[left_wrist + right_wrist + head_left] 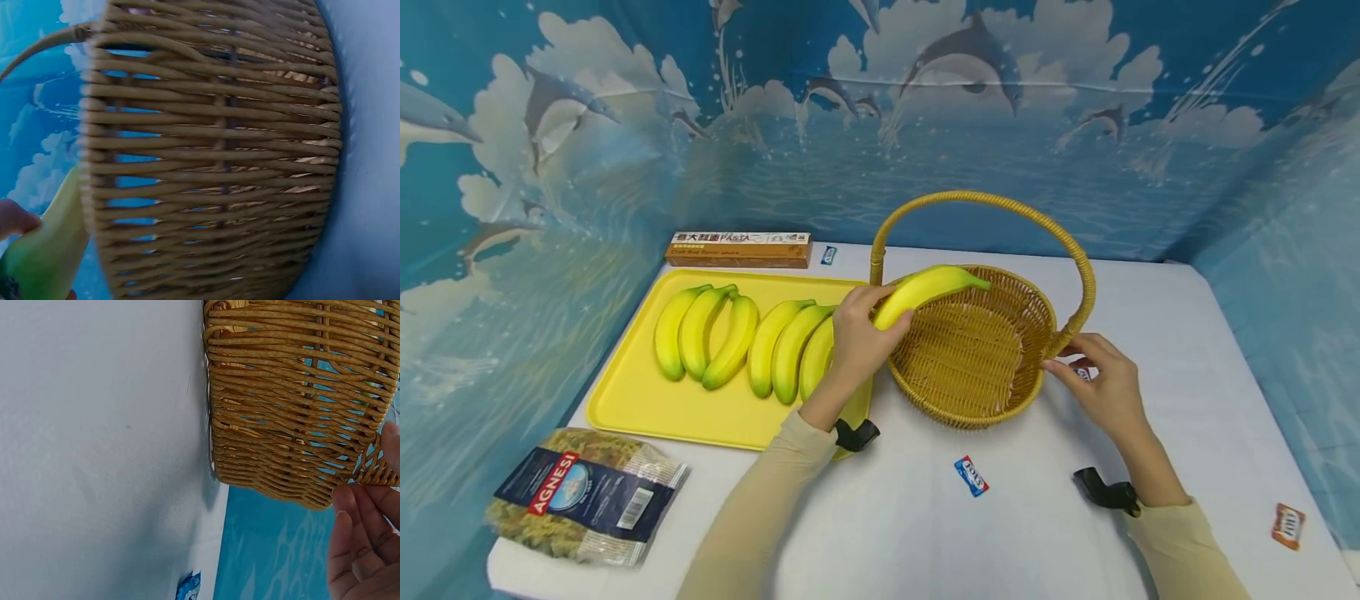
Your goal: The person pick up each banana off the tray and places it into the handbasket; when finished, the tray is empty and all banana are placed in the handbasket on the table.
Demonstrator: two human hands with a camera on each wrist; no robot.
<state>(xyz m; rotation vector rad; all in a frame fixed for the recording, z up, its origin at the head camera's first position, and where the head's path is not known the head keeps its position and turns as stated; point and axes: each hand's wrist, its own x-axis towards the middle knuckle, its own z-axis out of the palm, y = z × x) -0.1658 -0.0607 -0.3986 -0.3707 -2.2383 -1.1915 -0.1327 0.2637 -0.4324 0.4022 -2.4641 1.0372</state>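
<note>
A yellow banana [925, 292] with a green tip is held in my left hand [863, 329], over the left rim of a wicker basket [973, 354]. In the left wrist view, the banana [56, 244] shows beside the woven basket wall [212, 156], with a fingertip on it. My right hand [1097, 379] grips the basket's right side where the tall arched handle [1078, 275] meets the rim. The right wrist view shows its fingers [359, 537] at that woven edge. Several more bananas [722, 333] lie on the yellow tray [625, 408] to the left, partly behind my left hand.
Behind the tray stands a pasta box [737, 250]. A bag of pasta [583, 496] lies at the front left. Small wrapped candies lie about: a blue one [972, 476] in front of the basket, an orange one [1288, 526] at right, another [828, 255] beside the box.
</note>
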